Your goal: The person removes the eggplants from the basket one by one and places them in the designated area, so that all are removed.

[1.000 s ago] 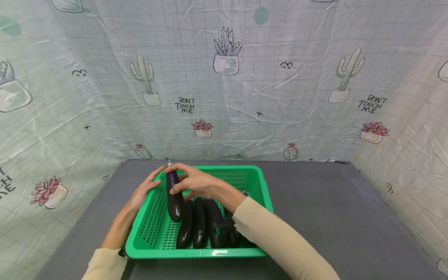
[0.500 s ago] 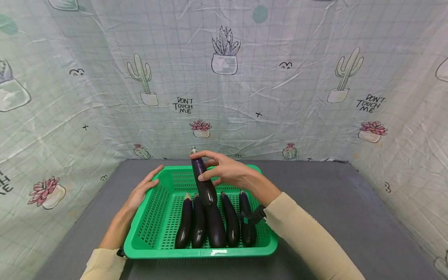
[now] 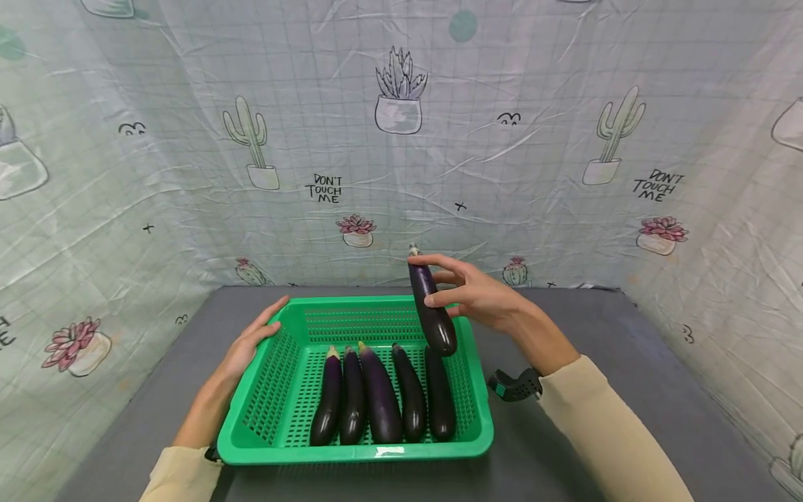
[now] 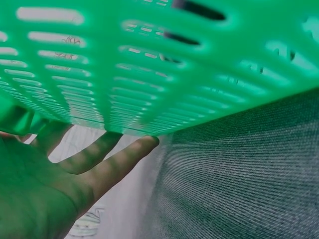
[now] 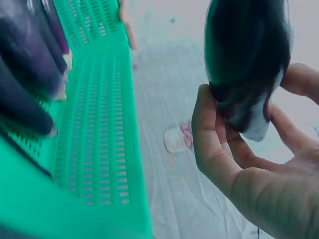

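My right hand (image 3: 486, 298) holds an eggplant (image 3: 434, 322) near its stem end, thumb on one side and fingers on the other. It hangs tilted, stem end up, above the right back part of the green basket (image 3: 314, 454). In the right wrist view the thumb and fingers (image 5: 212, 134) surround the eggplant's narrow end. My left hand (image 3: 246, 345) rests on the basket's left rim. Its fingers (image 4: 119, 159) lie fairly straight against the outside wall in the left wrist view. Several dark purple eggplants (image 3: 378, 401) lie side by side in the basket, stems pointing away.
The basket stands on a grey tabletop (image 3: 583, 355). Behind and at both sides hangs a pale curtain (image 3: 464, 153) printed with potted plants. A black wrist strap (image 3: 517, 385) sits at my right wrist, just outside the basket's right rim.
My right hand has carried the eggplant from the basket's left side to the right and upward, uncovering the row of eggplants below. The left hand has stayed on the rim.
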Tool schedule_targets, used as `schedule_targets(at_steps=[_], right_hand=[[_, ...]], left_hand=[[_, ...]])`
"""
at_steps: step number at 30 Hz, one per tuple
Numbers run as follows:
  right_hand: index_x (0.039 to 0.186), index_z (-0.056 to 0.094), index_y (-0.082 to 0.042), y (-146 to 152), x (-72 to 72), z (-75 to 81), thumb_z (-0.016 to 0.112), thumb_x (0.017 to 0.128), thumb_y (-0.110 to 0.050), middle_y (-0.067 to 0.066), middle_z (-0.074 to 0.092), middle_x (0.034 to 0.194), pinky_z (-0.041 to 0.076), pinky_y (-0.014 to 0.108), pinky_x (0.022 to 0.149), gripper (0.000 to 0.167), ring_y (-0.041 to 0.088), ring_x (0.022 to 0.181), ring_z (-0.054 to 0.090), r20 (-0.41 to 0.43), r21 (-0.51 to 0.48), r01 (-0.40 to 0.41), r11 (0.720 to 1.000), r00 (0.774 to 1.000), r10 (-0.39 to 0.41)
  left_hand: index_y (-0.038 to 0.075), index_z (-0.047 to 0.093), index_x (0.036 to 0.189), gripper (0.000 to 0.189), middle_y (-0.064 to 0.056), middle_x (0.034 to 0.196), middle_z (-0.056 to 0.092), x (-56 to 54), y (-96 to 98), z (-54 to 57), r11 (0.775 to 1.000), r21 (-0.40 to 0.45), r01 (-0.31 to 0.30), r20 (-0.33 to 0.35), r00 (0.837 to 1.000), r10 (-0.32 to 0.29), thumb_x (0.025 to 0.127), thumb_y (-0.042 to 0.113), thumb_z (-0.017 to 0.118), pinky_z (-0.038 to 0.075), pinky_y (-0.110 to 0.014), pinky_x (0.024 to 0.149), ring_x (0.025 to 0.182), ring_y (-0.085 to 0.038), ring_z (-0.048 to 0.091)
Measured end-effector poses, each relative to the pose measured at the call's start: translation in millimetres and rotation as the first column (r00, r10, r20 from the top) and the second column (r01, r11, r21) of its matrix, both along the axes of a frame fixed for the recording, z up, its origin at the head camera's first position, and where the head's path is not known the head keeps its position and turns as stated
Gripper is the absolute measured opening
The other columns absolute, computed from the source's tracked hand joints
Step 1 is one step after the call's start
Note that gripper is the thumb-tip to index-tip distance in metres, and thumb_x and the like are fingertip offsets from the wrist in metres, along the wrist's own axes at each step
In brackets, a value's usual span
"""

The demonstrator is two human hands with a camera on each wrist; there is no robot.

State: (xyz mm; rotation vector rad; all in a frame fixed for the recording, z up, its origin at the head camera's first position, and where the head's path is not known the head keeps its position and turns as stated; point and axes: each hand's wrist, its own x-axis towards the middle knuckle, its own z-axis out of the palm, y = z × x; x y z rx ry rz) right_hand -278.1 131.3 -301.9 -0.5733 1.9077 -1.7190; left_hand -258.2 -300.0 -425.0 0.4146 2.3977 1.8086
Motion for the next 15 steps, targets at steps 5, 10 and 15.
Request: schedule_targets(at_steps=[5,10,15], right_hand=[[0.158,0.043,-0.033,20.7,2.6,-6.7,0.07,0.096,-0.012,0.009,0.031,0.162,0.053,0.047,0.096,0.07,0.038,0.138,0.044,-0.028,0.012,0.022,1.0,0.999,-0.022],[0.16,0.038,-0.033,43.2,4.6,-15.4,0.068,0.099,-0.012,0.012,0.025,0.165,0.052,0.042,0.093,0.071,0.037,0.138,0.043,-0.042,0.011,0.045,0.999,0.998,-0.044],[0.16,0.035,-0.031,68.3,6.1,-24.8,0.066,0.1,-0.008,0.018,0.025,0.163,0.056,0.039,0.086,0.072,0.035,0.127,0.05,-0.026,-0.028,0.093,0.995,0.995,-0.094]], left_hand=[[0.019,0.015,0.168,0.06,-0.011,0.175,0.002,0.1,-3.0,0.4,1.0,-0.016,-0.004,0.009,1.0,0.004,0.114,0.031,0.036,0.023,-0.049,0.123,0.159,-0.043,0.003],[0.009,0.017,0.167,0.06,-0.015,0.175,0.004,-0.1,-3.3,-1.7,0.999,-0.035,-0.018,-0.045,0.999,0.016,0.113,0.027,0.038,0.006,-0.07,0.123,0.159,-0.044,-0.004],[0.006,0.017,0.166,0.06,-0.016,0.174,0.005,-2.0,-1.2,-1.9,0.999,-0.034,-0.017,-0.075,0.997,0.014,0.113,0.024,0.038,-0.002,-0.076,0.119,0.159,-0.045,-0.006]])
